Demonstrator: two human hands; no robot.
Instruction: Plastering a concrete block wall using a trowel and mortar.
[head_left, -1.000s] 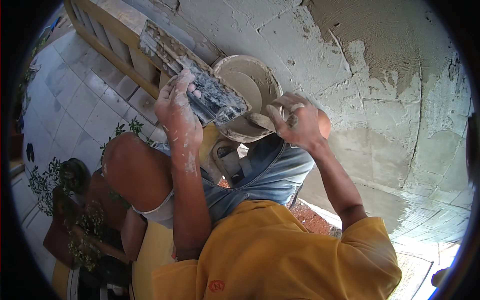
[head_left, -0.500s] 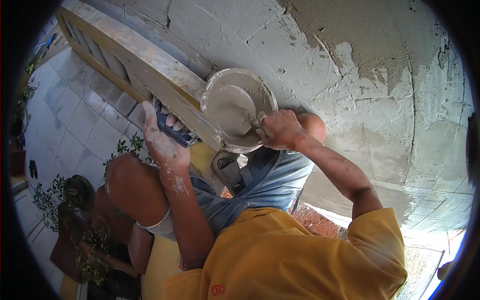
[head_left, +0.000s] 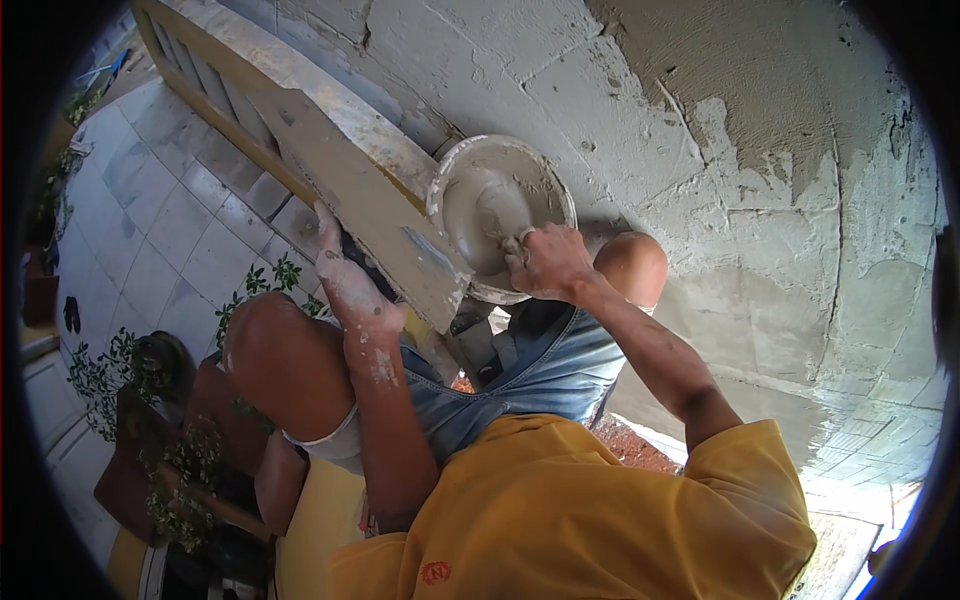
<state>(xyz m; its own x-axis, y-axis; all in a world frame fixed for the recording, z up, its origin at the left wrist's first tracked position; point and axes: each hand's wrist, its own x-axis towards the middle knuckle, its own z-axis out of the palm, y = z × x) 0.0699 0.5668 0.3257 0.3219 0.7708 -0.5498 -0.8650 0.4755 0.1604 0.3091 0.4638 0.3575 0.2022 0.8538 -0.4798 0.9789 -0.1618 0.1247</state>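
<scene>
Head view: your right hand (head_left: 545, 262) is closed on a tool whose end dips into the bucket (head_left: 500, 210) of grey mortar, at its near rim. Your left hand (head_left: 350, 290) grips the plaster board (head_left: 370, 205) from underneath, just left of the bucket. The board's long axis runs from upper left to lower right, its lower end touching or overlapping the bucket's left rim. The right hand is the nearer to the mortar.

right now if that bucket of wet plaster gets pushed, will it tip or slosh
The bucket looks fairly full of thick grey plaster, so it is probably heavy for its size and slow to slide. It seems perched between the knees beside the wall, so a push could tip it. The plaster looks pasty, likely to slump rather than slosh.
</scene>
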